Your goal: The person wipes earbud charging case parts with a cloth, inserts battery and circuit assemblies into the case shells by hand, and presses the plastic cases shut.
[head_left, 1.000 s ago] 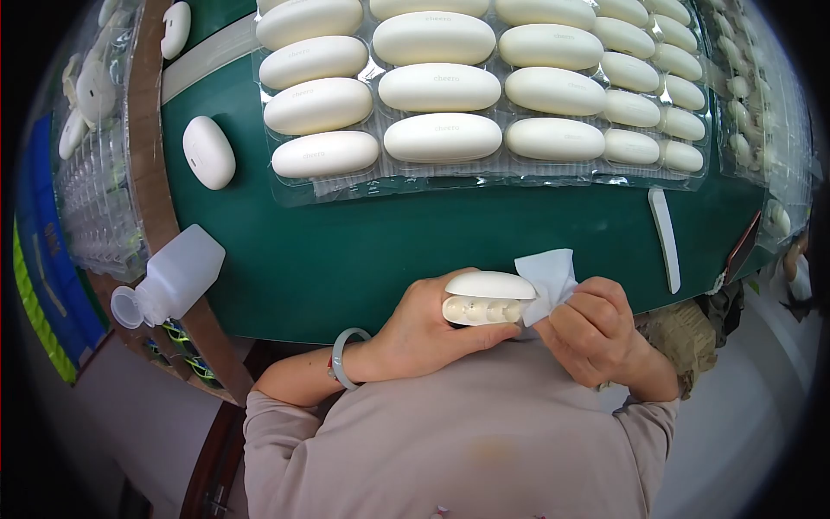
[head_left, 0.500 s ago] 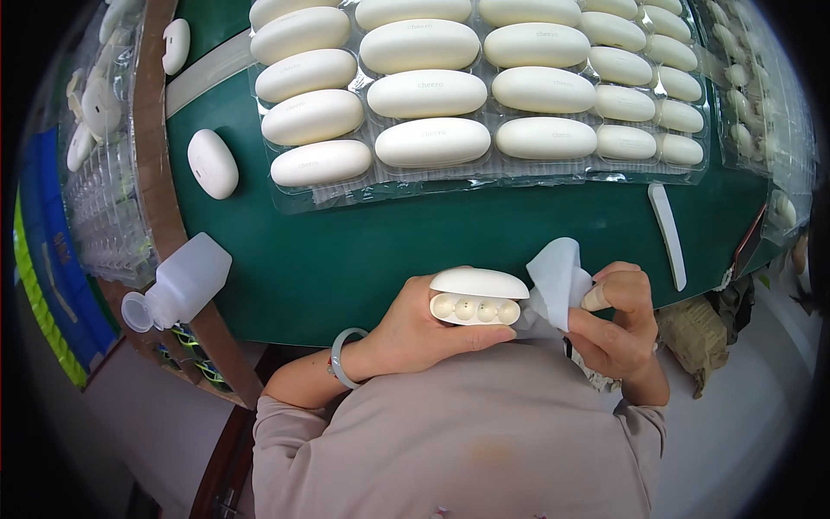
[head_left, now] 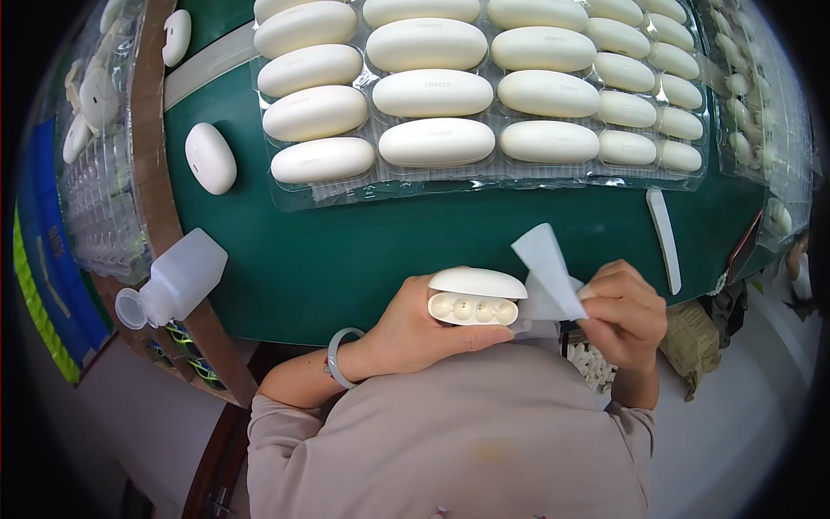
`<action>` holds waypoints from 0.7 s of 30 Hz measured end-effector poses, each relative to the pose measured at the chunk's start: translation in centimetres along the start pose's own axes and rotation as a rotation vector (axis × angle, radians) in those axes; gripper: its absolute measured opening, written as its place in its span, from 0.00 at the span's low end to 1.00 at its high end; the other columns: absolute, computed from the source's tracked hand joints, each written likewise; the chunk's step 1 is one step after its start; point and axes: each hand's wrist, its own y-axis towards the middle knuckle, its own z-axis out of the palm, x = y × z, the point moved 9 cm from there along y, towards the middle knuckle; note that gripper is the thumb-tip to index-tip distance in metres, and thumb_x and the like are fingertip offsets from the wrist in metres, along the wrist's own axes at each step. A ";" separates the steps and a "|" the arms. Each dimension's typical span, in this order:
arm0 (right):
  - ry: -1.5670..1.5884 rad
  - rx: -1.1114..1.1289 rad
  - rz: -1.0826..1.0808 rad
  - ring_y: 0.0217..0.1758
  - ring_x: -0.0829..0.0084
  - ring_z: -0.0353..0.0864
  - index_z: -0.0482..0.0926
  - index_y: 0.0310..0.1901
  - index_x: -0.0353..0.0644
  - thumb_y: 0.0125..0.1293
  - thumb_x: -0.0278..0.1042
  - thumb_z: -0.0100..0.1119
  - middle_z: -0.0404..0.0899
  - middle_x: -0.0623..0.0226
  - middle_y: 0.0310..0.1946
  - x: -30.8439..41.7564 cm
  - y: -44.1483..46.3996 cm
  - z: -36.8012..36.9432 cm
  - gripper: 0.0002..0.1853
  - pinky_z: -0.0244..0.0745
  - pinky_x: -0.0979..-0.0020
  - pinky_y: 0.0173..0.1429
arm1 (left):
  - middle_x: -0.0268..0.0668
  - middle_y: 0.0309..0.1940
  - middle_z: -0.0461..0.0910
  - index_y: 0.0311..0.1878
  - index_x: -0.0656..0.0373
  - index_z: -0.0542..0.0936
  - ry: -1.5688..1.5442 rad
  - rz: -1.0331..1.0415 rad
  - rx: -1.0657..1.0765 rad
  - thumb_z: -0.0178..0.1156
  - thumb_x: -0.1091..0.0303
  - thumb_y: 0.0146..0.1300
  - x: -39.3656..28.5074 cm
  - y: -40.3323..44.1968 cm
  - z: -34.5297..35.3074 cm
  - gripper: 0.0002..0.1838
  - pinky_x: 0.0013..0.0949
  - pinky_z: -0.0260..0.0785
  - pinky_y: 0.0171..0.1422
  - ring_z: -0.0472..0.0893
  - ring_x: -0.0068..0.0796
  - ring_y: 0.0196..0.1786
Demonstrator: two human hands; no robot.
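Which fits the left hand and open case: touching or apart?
Touching: head view shows the left hand gripping the open case, thumb along its lower edge.

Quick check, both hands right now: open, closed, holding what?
Left hand: closed, holding a smooth white oval case, lid raised.
Right hand: closed, pinching a thin white cloth-like sheet.

Tray (head_left: 380, 187), case (head_left: 211, 159), stick (head_left: 664, 240) on green table (head_left: 415, 233)
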 end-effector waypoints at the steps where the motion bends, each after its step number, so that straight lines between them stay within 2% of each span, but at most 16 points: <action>1: -0.019 -0.062 0.046 0.27 0.66 0.76 0.81 0.29 0.36 0.39 0.18 0.67 0.78 0.65 0.26 -0.2 -0.3 -1.2 0.11 0.70 0.68 0.36 | 0.35 0.40 0.83 0.49 0.64 0.79 -0.039 -0.054 -0.013 0.72 0.72 0.51 0.3 0.0 -0.1 0.21 0.24 0.73 0.47 0.80 0.19 0.41; 4: -0.196 -0.071 0.077 0.30 0.65 0.76 0.81 0.33 0.35 0.44 0.24 0.70 0.78 0.63 0.29 -0.2 -0.9 -3.4 0.12 0.70 0.69 0.37 | 0.35 0.41 0.83 0.47 0.63 0.80 -0.112 -0.159 -0.027 0.74 0.73 0.47 0.7 0.0 -0.1 0.22 0.26 0.73 0.50 0.81 0.22 0.44; 7: -0.905 -0.168 -0.054 0.36 0.65 0.76 0.81 0.37 0.34 0.49 0.34 0.72 0.78 0.62 0.35 1.9 0.5 -3.7 0.16 0.70 0.67 0.37 | 0.35 0.42 0.82 0.48 0.63 0.80 -0.092 -0.138 -0.007 0.74 0.73 0.48 0.7 0.0 0.0 0.22 0.26 0.73 0.50 0.81 0.22 0.44; 8: -1.059 -0.240 -0.122 0.40 0.63 0.76 0.81 0.43 0.35 0.54 0.48 0.66 0.77 0.60 0.40 2.2 0.1 -3.8 0.23 0.71 0.67 0.39 | 0.35 0.42 0.82 0.49 0.63 0.79 -0.074 -0.117 0.005 0.73 0.73 0.48 0.7 0.0 0.0 0.23 0.26 0.73 0.50 0.81 0.22 0.44; 11: -0.642 -0.265 -0.151 0.41 0.61 0.76 0.79 0.46 0.33 0.58 0.53 0.61 0.77 0.58 0.40 3.3 -0.1 -3.2 0.27 0.72 0.66 0.42 | 0.35 0.43 0.81 0.51 0.63 0.78 -0.132 -0.110 0.051 0.71 0.73 0.51 0.5 0.0 0.5 0.23 0.26 0.73 0.51 0.80 0.22 0.45; 12: -0.404 -0.200 -0.137 0.43 0.59 0.77 0.77 0.48 0.30 0.60 0.57 0.57 0.78 0.55 0.43 3.1 0.5 -1.8 0.31 0.73 0.65 0.45 | 0.34 0.43 0.81 0.52 0.63 0.77 -0.166 -0.118 0.070 0.70 0.73 0.53 0.4 0.0 0.8 0.22 0.26 0.73 0.52 0.80 0.22 0.45; 14: -0.038 -0.012 -0.029 0.46 0.58 0.77 0.77 0.48 0.29 0.58 0.54 0.61 0.78 0.52 0.45 2.4 2.5 1.5 0.31 0.73 0.62 0.46 | 0.34 0.45 0.81 0.55 0.63 0.75 -0.064 -0.031 0.106 0.68 0.73 0.56 -0.3 0.3 0.9 0.23 0.26 0.72 0.52 0.80 0.23 0.47; 17: -0.066 0.171 -0.251 0.46 0.57 0.79 0.77 0.49 0.30 0.55 0.51 0.65 0.78 0.51 0.46 4.5 3.6 4.1 0.30 0.73 0.61 0.46 | 0.37 0.47 0.79 0.58 0.62 0.72 0.023 0.122 0.080 0.64 0.72 0.60 -1.8 0.4 0.8 0.23 0.27 0.72 0.52 0.79 0.25 0.49; 20: -0.058 0.170 -0.474 0.44 0.57 0.80 0.77 0.49 0.31 0.53 0.49 0.68 0.79 0.53 0.45 5.8 2.8 3.4 0.30 0.73 0.62 0.46 | 0.37 0.51 0.78 0.60 0.59 0.71 0.207 0.224 0.012 0.64 0.74 0.59 -4.0 -0.2 0.2 0.25 0.28 0.71 0.54 0.79 0.27 0.51; 21: -0.046 0.109 -0.424 0.43 0.57 0.80 0.77 0.48 0.31 0.53 0.49 0.68 0.79 0.53 0.44 5.4 2.9 2.8 0.29 0.73 0.63 0.45 | 0.37 0.52 0.77 0.61 0.58 0.70 0.292 0.243 -0.002 0.64 0.74 0.59 -4.7 -0.4 0.2 0.26 0.28 0.71 0.54 0.78 0.27 0.52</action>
